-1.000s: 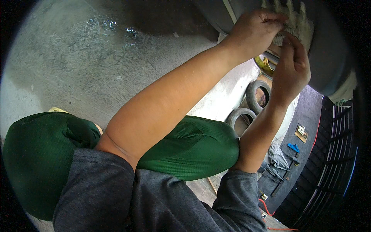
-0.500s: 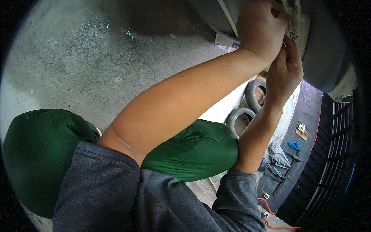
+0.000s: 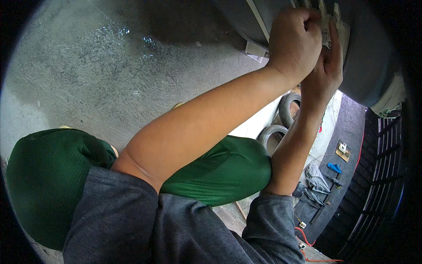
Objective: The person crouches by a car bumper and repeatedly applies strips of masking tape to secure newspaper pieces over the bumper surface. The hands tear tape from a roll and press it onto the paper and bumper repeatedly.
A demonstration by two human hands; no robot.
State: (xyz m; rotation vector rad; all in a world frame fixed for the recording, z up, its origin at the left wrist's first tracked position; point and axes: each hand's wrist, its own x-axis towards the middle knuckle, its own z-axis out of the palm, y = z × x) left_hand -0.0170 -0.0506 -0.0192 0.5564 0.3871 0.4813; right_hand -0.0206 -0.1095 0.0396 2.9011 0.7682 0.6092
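Observation:
At the upper right, my left hand point(image 3: 295, 42) is closed, its fingers curled in front of a strip of printed paper point(image 3: 345, 38) on a dark grey curved panel point(image 3: 369, 57). What those fingers hold, if anything, is hidden. My right hand point(image 3: 324, 72) is just below and beside it, the two overlapping in view. Its index finger stretches up along the paper, apart from the thumb; the other fingers are partly hidden. Pale, ragged paper or tape ends point(image 3: 323, 6) stick up past my fingertips. A pale strip point(image 3: 259, 20) runs over the panel left of my left hand.
Two tyres point(image 3: 268, 134) lie on the floor below my forearms. Farther right are a grey cloth point(image 3: 316, 178), a blue item point(image 3: 334, 167), a small board with a white box point(image 3: 343, 148), an orange cable point(image 3: 307, 237) and dark bars point(image 3: 382, 167). Wet-looking concrete point(image 3: 110, 79) spreads left.
My right index finger has straightened upward, away from the thumb, where the two were pinched together. My left hand has shifted slightly down, and more of the printed paper shows.

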